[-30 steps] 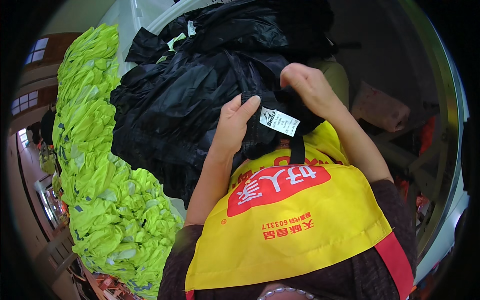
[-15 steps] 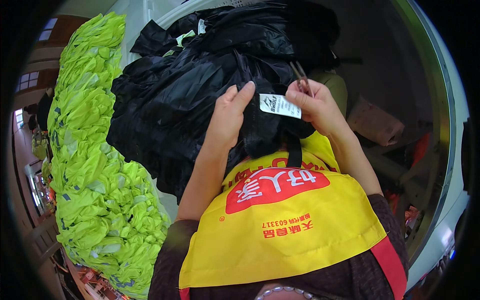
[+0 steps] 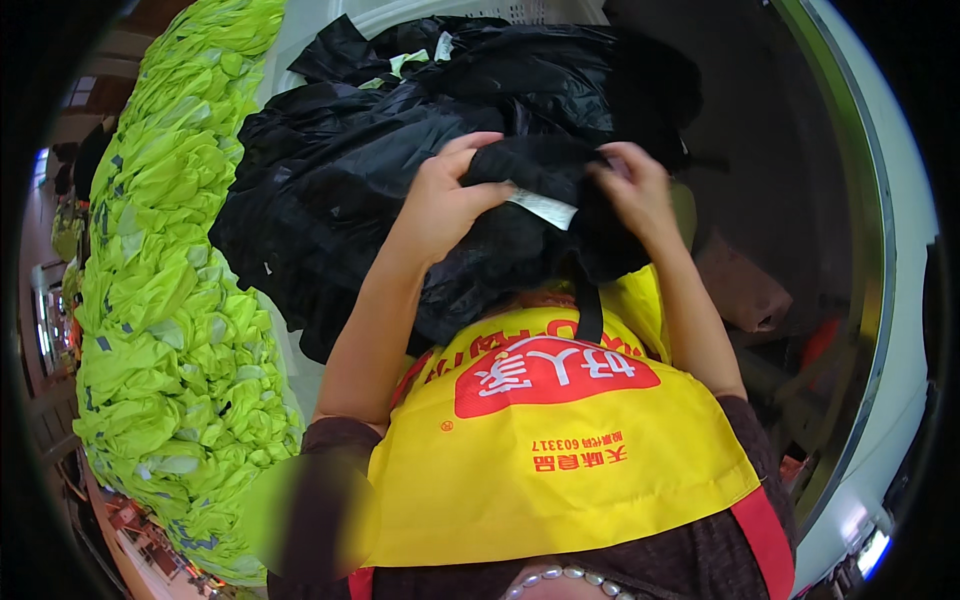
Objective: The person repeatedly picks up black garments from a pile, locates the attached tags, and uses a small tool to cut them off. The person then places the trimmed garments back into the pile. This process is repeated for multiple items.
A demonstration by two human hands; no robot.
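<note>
A black garment (image 3: 540, 165) is stretched between my two hands above the lap of my yellow apron. My left hand (image 3: 445, 200) grips its edge, thumb on the near side and fingers behind. At the other end, my right hand (image 3: 638, 195) is closed on the dark cloth, its fingertips partly hidden in the folds. A white label (image 3: 545, 208) hangs tilted from the garment between the hands, close to my left thumb. The two-pronged metal tool from the earlier frame cannot be made out now.
Beyond my hands a heap of shiny black garments (image 3: 340, 180) lies against a white plastic basket (image 3: 500, 12). A tall pile of neon-yellow garments (image 3: 170, 330) stands on the left. To the right are a pale metal-edged surface (image 3: 875, 230) and a pinkish bundle (image 3: 740, 285).
My right hand has let go of the label and taken hold of the black cloth. The left hand has shifted slightly left and up, and the label now tilts. The metal tool has dropped from sight.
</note>
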